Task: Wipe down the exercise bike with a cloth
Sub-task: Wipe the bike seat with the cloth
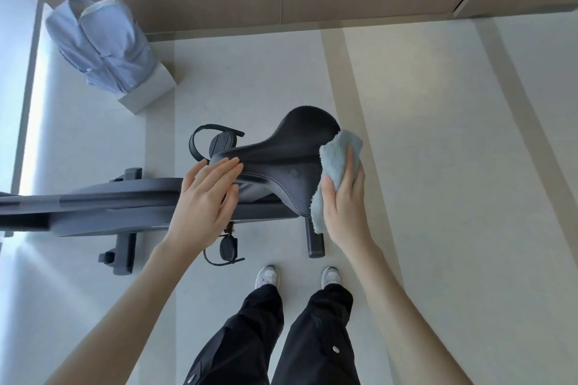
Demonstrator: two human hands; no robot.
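Black trousers and trainers nearest; left hand open, flat on the saddle nose as a brace, right hand clutching the soft blue cloth against the wide rear edge; limp microfibre, best bunched in the palm.

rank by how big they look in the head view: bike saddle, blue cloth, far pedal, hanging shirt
1. saddle and hanging shirt: look alike in size, and the shirt is farther away, so unranked
2. blue cloth, partly covered by the right hand
3. far pedal
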